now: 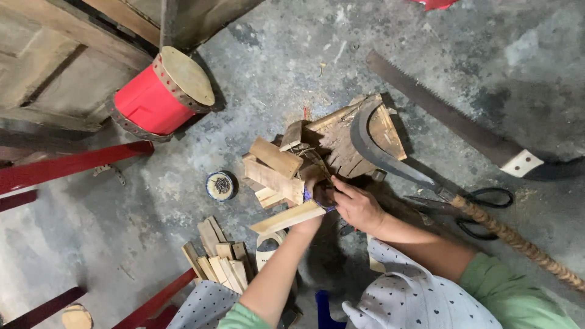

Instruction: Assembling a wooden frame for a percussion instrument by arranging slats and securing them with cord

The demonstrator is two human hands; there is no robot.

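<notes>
Wood strip (pixel 286 217) in left hand (pixel 312 204); right hand (pixel 356 206) grip unclear.

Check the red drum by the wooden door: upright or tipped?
Tipped. The red drum lies on its side on the concrete floor, its round tan head facing sideways rather than up.

Pale wooden slat (pixel 286 217), tilted, held beside the chopping block (pixel 353 140).
</notes>
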